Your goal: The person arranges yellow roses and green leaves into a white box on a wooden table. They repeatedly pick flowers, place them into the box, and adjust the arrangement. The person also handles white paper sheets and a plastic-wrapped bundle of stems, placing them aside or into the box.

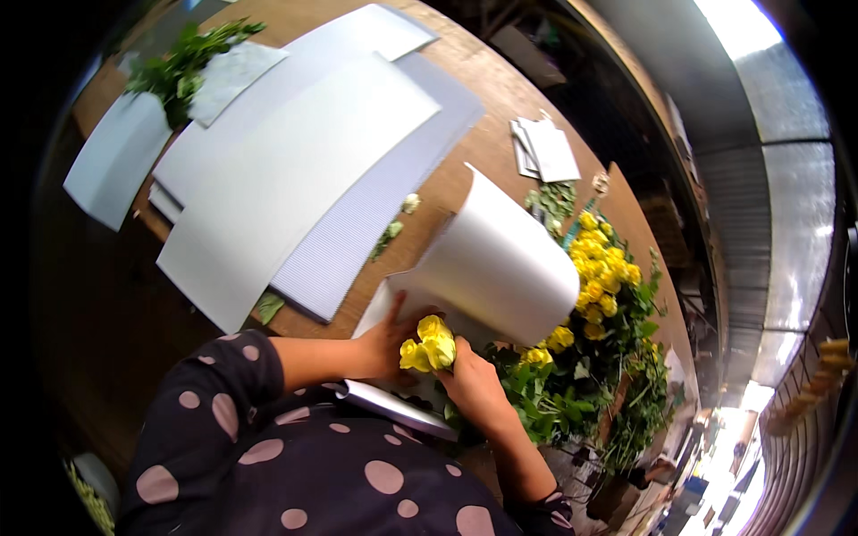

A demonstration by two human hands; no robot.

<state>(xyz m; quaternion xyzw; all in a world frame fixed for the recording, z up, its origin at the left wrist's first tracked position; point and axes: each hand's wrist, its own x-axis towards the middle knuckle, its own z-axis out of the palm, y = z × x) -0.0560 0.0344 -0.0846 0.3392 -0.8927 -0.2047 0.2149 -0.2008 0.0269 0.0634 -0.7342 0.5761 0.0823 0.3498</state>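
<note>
Head view: the right hand (pixel 475 382) is grasping a few yellow roses (pixel 431 345) close to their blooms; the left hand (pixel 384 347) is spreading its fingers beside them, against the curled white sheet (pixel 500 259). More yellow roses (pixel 603 268) are lying rightward on the table (pixel 487 147). Apparently, positioning blooms on the sheet is proceeding; the next move is probably requiring steady sheet support during alignment.
</note>
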